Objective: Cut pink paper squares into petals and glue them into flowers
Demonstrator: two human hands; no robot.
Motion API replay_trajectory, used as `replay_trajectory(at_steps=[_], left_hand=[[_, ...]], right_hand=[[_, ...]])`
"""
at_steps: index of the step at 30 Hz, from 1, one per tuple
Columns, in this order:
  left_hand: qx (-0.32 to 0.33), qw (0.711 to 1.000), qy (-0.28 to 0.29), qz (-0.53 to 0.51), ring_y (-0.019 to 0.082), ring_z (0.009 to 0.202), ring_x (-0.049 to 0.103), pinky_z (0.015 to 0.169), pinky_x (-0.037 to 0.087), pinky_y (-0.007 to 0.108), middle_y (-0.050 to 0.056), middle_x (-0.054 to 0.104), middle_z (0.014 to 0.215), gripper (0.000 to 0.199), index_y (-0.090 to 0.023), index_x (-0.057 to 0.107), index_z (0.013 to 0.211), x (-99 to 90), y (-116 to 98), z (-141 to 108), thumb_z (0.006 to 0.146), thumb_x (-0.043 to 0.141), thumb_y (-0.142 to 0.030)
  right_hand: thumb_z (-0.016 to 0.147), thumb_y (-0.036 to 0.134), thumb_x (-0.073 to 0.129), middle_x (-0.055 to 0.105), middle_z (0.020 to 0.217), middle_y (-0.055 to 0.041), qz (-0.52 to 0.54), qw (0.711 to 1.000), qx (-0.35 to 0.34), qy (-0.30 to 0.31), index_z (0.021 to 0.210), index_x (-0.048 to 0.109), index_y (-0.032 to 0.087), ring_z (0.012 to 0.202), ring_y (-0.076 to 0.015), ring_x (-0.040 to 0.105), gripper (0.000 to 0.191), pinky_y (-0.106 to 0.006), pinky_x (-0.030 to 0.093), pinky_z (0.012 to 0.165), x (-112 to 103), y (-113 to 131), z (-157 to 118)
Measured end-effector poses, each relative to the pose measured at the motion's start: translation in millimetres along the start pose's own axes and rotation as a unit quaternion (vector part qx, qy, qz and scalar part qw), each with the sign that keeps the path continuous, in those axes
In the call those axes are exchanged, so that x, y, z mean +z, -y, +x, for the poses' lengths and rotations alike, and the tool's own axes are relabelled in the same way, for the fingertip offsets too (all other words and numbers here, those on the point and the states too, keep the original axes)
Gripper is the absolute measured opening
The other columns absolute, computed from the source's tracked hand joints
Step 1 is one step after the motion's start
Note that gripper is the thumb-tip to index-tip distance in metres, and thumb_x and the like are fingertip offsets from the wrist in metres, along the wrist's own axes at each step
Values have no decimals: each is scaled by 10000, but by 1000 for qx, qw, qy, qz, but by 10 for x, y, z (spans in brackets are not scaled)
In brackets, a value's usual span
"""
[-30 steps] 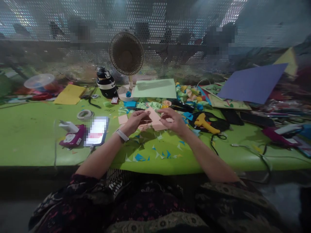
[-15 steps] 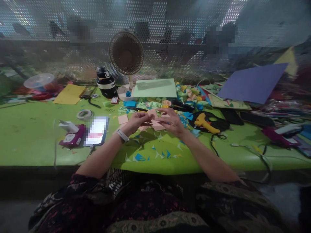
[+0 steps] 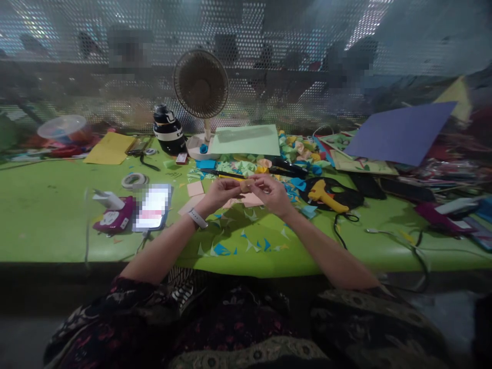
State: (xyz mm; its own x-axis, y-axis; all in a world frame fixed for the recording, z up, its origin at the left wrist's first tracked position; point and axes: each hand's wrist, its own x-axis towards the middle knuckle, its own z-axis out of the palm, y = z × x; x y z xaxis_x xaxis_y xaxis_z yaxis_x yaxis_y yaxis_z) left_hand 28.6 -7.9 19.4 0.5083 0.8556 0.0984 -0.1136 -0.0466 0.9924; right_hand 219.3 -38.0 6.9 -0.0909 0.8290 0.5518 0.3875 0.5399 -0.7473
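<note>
Between my two hands is a small piece of peach paper (image 3: 246,185), folded or bent and pinched at both sides. My left hand (image 3: 223,193), with a pale watch band on its wrist, grips the left side between thumb and fingers. From the other side, my right hand (image 3: 272,195) pinches the paper's right edge. Under and beside the hands lie more peach paper squares, one square (image 3: 196,188) to the left of my left hand. A dark, yellow-edged tool (image 3: 230,175) lies just behind my fingers, partly hidden.
Paper scraps (image 3: 246,243) lie in front of my hands on the green table (image 3: 57,215). At right rests a yellow glue gun (image 3: 322,193) with a cable. A fan (image 3: 201,84) and bottle (image 3: 168,130) stand behind. A lit phone (image 3: 152,207) and tape roll (image 3: 134,180) are left.
The peach paper between my fingers is now smaller and folded or bent. My right-hand fingers, stretched out before, have closed to a pinch, and the hands have drawn together.
</note>
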Motion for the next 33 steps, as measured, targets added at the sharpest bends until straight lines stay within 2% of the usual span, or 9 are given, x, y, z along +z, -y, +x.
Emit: replay_trajectory(at_steps=[3, 5, 10, 16, 28, 33], left_hand=[[-1, 1000, 18, -4, 185, 848, 707, 858, 570, 360, 85, 765, 909, 439, -126, 764, 881, -5, -1, -15, 672, 826, -508], [-2, 999, 29, -21, 208, 920, 712, 874, 571, 373, 104, 767, 983, 404, -129, 764, 919, -13, 4, -24, 710, 805, -473], [-5, 997, 34, -69, 247, 1004, 707, 855, 589, 378, 128, 766, 1021, 366, -130, 768, 902, -8, 7, -36, 736, 782, -456], [-3, 999, 41, -26, 215, 969, 714, 864, 587, 366, 120, 764, 1056, 407, -131, 767, 980, 24, -6, -48, 731, 804, -451], [-8, 999, 33, -25, 253, 994, 719, 886, 586, 422, 128, 770, 1016, 459, -122, 762, 939, 17, 62, -22, 701, 812, -511], [-8, 999, 28, -25, 233, 956, 724, 881, 594, 411, 116, 774, 992, 476, -128, 765, 921, 23, 53, -26, 681, 816, -535]], right_hand=[[830, 590, 644, 653, 761, -27, 7, 999, 38, 2, 760, 585, 206, 681, -156, 620, 395, -300, 543, 657, 8, 23, 7], [816, 566, 660, 617, 699, -8, 6, 999, 43, -1, 740, 564, 206, 631, -147, 590, 380, -295, 528, 630, -7, 38, 18], [812, 534, 668, 633, 717, -19, 14, 999, 35, 10, 746, 572, 206, 657, -157, 605, 348, -309, 537, 657, -55, 40, 37], [833, 502, 665, 673, 782, -30, 36, 998, 23, 37, 762, 596, 208, 714, -173, 654, 311, -337, 562, 712, -75, 10, 43], [839, 468, 667, 684, 789, -28, 49, 997, 34, 48, 773, 600, 208, 753, -187, 694, 277, -344, 582, 729, -90, 2, 33], [841, 472, 669, 703, 819, -43, 54, 996, 38, 52, 784, 611, 203, 785, -201, 708, 281, -361, 585, 753, -85, 12, 29]])
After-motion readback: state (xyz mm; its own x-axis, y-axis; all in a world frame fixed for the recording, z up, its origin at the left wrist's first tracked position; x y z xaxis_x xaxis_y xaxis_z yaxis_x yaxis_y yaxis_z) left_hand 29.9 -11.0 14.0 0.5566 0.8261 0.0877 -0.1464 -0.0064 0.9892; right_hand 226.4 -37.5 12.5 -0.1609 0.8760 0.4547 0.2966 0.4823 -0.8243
